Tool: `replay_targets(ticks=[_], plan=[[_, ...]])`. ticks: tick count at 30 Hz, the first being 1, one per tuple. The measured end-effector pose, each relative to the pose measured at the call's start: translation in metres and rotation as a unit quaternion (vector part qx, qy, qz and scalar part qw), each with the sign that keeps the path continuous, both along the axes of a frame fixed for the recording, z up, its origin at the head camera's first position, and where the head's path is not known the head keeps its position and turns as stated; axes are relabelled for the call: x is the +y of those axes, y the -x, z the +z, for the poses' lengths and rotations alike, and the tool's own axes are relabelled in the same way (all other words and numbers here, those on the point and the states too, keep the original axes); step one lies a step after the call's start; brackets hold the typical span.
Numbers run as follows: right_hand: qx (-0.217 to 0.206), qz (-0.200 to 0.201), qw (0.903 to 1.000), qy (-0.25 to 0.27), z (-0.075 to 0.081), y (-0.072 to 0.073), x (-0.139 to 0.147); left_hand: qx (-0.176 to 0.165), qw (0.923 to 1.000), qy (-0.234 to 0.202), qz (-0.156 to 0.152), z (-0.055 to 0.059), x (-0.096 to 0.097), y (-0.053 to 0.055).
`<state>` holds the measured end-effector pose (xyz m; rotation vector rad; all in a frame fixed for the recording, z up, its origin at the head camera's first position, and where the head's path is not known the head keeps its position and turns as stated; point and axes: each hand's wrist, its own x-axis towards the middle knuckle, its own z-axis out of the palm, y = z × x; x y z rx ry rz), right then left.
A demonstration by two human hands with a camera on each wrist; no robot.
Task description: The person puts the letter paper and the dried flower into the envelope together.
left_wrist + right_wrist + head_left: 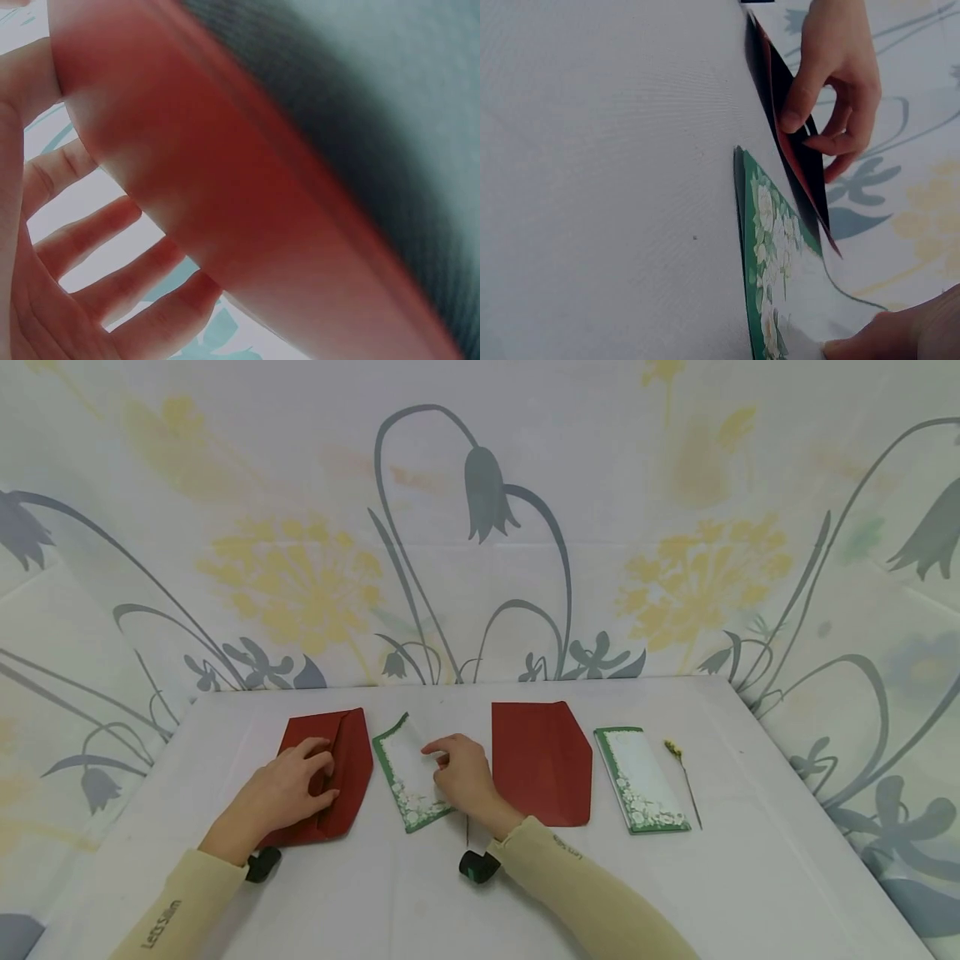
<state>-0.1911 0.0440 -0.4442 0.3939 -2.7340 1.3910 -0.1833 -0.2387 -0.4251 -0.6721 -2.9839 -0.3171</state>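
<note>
My left hand [288, 785] is over the left red envelope [352, 777], whose mouth gapes in the right wrist view. Its thumb and fingers are spread at the opening; in the left wrist view the long fingers look nearly straight, their tips hidden at the envelope's edge [225, 187]. My right hand [465, 772] holds the right side of a white card with a green floral border [401, 768], thumb at its edge in the right wrist view. That card [772, 277] bends upward toward the hand. A thin stem [467, 832] shows below the right hand; its upper part is hidden.
A second red envelope [536, 764] lies flat just right of my right hand. Farther right are another green-bordered floral card [645, 781] and a yellow flower on a thin stem [684, 772]. All lie on a white-covered table [757, 885] before a flower-printed backdrop [480, 610].
</note>
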Motion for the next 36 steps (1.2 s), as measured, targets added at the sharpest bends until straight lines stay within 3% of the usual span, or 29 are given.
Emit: replay_targets(ticks=[25,36], plan=[[-0.013,-0.021,0.9993,-0.028,0.016,-0.002,0.003,-0.004,0.9999,-0.011,-0.008,-0.001,0.000,0.000],[-0.016,0.013,0.9997,0.013,0.020,-0.001,0.011,-0.004,0.9998,-0.018,-0.009,0.001,0.001,-0.001]])
